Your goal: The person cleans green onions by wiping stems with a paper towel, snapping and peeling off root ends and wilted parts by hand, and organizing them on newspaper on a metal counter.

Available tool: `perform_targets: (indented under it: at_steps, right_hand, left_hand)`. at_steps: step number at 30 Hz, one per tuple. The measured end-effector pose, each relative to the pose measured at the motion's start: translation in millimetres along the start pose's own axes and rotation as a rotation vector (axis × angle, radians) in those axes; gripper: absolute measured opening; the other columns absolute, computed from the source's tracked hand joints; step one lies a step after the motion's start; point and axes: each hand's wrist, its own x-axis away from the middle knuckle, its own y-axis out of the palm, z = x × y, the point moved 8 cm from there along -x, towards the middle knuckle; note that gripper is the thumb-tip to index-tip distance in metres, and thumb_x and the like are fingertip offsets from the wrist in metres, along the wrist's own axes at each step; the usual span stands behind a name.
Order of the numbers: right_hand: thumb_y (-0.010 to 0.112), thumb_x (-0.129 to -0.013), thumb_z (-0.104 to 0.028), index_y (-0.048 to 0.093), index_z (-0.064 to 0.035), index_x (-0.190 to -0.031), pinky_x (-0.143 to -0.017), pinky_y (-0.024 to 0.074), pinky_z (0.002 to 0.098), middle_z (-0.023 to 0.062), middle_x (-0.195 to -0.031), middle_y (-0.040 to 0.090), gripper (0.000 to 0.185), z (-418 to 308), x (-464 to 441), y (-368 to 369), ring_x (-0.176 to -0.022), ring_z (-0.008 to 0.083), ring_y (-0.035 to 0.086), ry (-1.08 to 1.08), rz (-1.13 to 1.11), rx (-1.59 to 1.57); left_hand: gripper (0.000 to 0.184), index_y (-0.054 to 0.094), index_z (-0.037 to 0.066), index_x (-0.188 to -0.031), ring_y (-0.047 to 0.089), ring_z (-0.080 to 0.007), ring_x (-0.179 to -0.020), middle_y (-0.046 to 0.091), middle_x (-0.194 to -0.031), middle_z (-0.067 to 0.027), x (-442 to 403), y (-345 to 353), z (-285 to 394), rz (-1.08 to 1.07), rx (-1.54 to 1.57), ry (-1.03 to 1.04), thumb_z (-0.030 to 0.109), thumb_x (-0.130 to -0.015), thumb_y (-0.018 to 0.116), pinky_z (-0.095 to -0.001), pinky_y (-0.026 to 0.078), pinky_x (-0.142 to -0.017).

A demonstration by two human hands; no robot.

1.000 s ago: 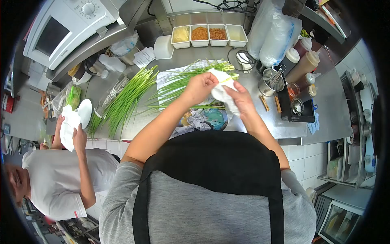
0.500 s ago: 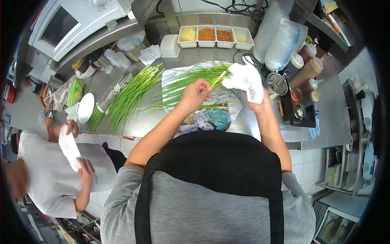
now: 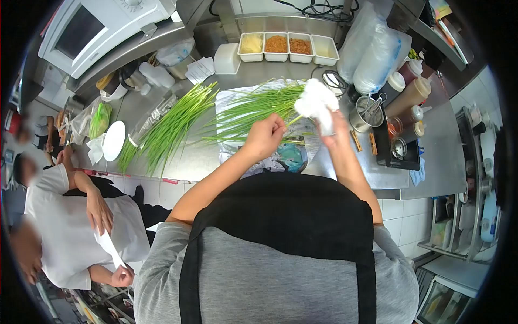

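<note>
At far left, a white strip (image 3: 110, 249) is held by a co-worker (image 3: 65, 227). On the bench (image 3: 191, 154), a plate (image 3: 115, 141) is set beside a bundle of green stalks (image 3: 171, 127); a second bundle (image 3: 260, 105) is laid on paper (image 3: 226, 99). Above its lower edge, the left hand (image 3: 264, 137) is held with thumb and fingertips drawn together by a stalk (image 3: 293, 120); whether that is gripped cannot be told. A bunched cloth (image 3: 317, 101) is grasped in the closed right hand (image 3: 336, 130), near a pot (image 3: 366, 120).
</note>
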Motion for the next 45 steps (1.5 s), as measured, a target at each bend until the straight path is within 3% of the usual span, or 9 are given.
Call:
perform_targets:
  at_steps: [6, 9, 12, 17, 22, 25, 33, 36, 45]
  right_hand:
    - [0.061, -0.086, -0.01, 0.058, 0.0005, -0.107, -0.067, 0.0521, 0.0269, 0.0083, -0.096, 0.065, 0.024, 10.6, 14.6, 2.8, -0.08, 0.0165, 0.064, 0.052, -0.081, -0.067]
    - [0.065, -0.082, -0.009, 0.057, 0.0011, -0.108, -0.068, 0.0521, 0.0269, 0.0094, -0.097, 0.065, 0.029, 40.6, 38.5, 35.1, -0.081, 0.0165, 0.064, 0.138, -0.107, 0.158]
    - [0.067, -0.08, -0.007, 0.059, 0.0009, -0.104, -0.068, 0.0521, 0.028, 0.0098, -0.095, 0.065, 0.027, 40.7, 33.9, 37.4, -0.079, 0.0169, 0.064, 0.115, -0.022, 0.148]
    - [0.067, -0.079, -0.005, 0.059, 0.0028, -0.099, -0.067, 0.0526, 0.0301, 0.0113, -0.092, 0.066, 0.022, -12.0, -0.7, -10.5, -0.078, 0.0189, 0.065, -0.115, 0.185, 0.115]
    - [0.076, -0.071, -0.023, 0.056, 0.002, -0.115, -0.076, 0.0494, 0.0385, 0.0132, -0.101, 0.064, 0.055, -37.3, -9.1, -45.3, -0.089, 0.0243, 0.062, -0.22, 0.024, 1.302]
    - [0.079, -0.064, -0.029, 0.052, -0.0033, -0.123, -0.09, 0.0409, 0.0441, 0.0139, -0.118, 0.054, 0.069, -66.0, 38.4, 11.0, -0.107, 0.029, 0.051, -0.735, 0.203, 1.952]
    - [0.077, -0.063, -0.021, 0.066, -0.0175, -0.099, -0.085, 0.0381, 0.0385, 0.0019, -0.103, 0.056, 0.038, -76.6, 72.4, 88.7, -0.099, 0.0249, 0.049, -0.986, -0.227, 1.533]
    - [0.076, -0.063, -0.017, 0.069, -0.018, -0.089, -0.084, 0.0388, 0.0364, 0.0008, -0.1, 0.056, 0.027, -56.8, 69.3, 98.8, -0.097, 0.0231, 0.049, -0.869, -0.439, 1.497]
    - [0.072, -0.07, -0.008, 0.068, -0.0092, -0.082, -0.087, 0.0383, 0.0339, 0.0039, -0.096, 0.057, 0.013, -35.8, 50.7, 89.6, -0.097, 0.021, 0.052, -0.672, -0.52, 1.237]
  left_hand:
    - [0.007, 0.05, 0.001, -0.091, 0.051, -0.0076, -0.06, 0.056, -0.067, -0.0033, -1.3, -0.3, -3.8, 0.038, 0.132, -0.021, 0.005, -0.087, 0.054, -0.0235, 0.041, -0.053]
    - [0.011, 0.052, 0.0, -0.088, 0.06, -0.0284, -0.059, 0.06, -0.067, -0.0158, -5.2, 5.6, -5.4, 0.127, 0.065, 0.065, 0.007, -0.081, 0.057, -0.0359, 0.046, -0.056]
    - [0.011, 0.052, 0.0, -0.087, 0.06, -0.0321, -0.061, 0.06, -0.068, -0.0167, 0.6, 4.4, 12.3, 0.113, -0.159, 0.118, 0.007, -0.081, 0.057, -0.0383, 0.046, -0.057]
    - [0.01, 0.052, 0.001, -0.09, 0.052, -0.0117, -0.055, 0.058, -0.065, -0.0066, 6.4, -3.2, 6.6, 0.044, -0.108, 0.046, 0.008, -0.085, 0.057, -0.0274, 0.042, -0.052]
    - [0.009, 0.052, 0.001, -0.088, 0.05, -0.0098, -0.055, 0.056, -0.064, -0.005, 5.7, -8.5, 5.9, 0.061, -0.031, 0.022, 0.008, -0.086, 0.056, -0.0253, 0.04, -0.052]
    - [0.008, 0.052, 0.001, -0.087, 0.048, -0.0085, -0.056, 0.054, -0.064, -0.0028, 5.0, -7.3, 8.5, 0.03, -0.002, 0.003, 0.008, -0.086, 0.056, -0.0242, 0.039, -0.052]
    - [0.014, 0.056, 0.001, -0.084, 0.054, -0.0156, -0.061, 0.059, -0.069, -0.0071, 2.5, 0.7, -1.1, -0.115, 0.067, -0.127, 0.016, -0.083, 0.057, -0.0294, 0.044, -0.06]
    - [0.009, 0.052, 0.005, -0.084, 0.038, -0.0033, -0.057, 0.045, -0.065, 0.0049, 3.0, 6.3, -0.5, -0.168, 0.16, -0.08, 0.012, -0.088, 0.054, -0.0217, 0.032, -0.05]
    - [0.009, 0.051, 0.005, -0.085, 0.036, -0.0031, -0.057, 0.043, -0.064, 0.0061, 10.7, -2.9, 7.3, -0.203, 0.117, -0.073, 0.012, -0.089, 0.053, -0.0214, 0.03, -0.05]
